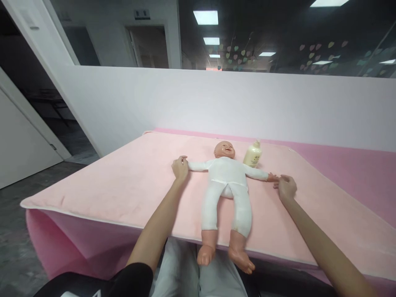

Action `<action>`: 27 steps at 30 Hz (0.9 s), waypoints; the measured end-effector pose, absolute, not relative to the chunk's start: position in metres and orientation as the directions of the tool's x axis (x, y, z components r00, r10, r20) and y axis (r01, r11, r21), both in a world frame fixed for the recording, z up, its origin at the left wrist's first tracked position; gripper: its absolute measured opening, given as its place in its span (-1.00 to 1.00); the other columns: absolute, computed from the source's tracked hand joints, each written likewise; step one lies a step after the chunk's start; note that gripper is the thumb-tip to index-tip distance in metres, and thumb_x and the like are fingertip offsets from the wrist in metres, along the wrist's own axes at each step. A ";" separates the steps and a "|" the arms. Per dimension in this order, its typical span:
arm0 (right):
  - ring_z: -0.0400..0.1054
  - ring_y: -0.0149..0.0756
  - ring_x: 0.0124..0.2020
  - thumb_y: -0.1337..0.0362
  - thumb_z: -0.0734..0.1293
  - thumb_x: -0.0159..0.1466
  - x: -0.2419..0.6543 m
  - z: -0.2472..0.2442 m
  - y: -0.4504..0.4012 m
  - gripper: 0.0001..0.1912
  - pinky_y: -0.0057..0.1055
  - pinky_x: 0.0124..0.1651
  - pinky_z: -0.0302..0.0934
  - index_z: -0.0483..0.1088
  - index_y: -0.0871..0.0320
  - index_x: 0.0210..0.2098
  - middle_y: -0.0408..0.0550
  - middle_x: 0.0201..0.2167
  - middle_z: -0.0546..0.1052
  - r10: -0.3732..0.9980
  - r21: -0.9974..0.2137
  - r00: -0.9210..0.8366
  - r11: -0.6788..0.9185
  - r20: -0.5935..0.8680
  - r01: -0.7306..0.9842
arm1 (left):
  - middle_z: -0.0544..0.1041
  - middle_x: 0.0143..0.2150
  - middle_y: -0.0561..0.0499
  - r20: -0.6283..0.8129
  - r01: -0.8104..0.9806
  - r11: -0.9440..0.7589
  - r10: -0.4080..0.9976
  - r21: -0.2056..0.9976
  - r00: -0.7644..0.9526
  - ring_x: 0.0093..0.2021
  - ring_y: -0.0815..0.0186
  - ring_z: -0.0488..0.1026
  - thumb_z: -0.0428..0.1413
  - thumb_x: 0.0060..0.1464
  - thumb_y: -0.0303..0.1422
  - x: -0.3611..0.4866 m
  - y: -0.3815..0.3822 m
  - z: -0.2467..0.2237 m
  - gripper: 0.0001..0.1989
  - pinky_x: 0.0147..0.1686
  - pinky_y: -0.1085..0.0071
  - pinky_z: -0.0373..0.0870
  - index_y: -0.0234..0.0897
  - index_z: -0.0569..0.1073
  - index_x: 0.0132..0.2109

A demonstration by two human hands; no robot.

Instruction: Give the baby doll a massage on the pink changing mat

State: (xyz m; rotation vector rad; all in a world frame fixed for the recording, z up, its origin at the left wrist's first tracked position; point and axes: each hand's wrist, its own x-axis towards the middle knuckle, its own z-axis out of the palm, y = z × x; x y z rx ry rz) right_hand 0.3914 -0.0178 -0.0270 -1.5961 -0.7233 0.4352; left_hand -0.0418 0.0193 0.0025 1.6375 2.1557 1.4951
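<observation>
White wall [216,101], dark glass [278,24], grey floor [15,231]

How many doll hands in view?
1 visible: the doll's hand, at the fingertips of the person's right hand. The other would be hidden by the left hand, at the end of the opposite sleeve.

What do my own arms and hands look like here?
The left hand and right hand are bare: no gloves, rings or watch can be seen. A black sleeve ends near the left elbow; no sleeve shows on the right arm.
</observation>
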 end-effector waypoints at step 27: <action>0.27 -0.16 0.18 -0.07 -0.05 0.36 0.269 0.007 -0.136 -0.35 -0.15 0.17 0.24 0.21 0.32 0.14 0.21 0.12 0.36 0.914 -0.674 -0.259 -0.406 -0.314 -0.617 | 0.08 0.40 -0.02 0.325 0.694 -0.458 0.888 0.556 0.326 0.41 0.09 -0.08 -0.16 0.25 -0.06 0.042 -0.005 -0.004 -0.51 0.31 -0.08 -0.24 0.03 0.22 0.27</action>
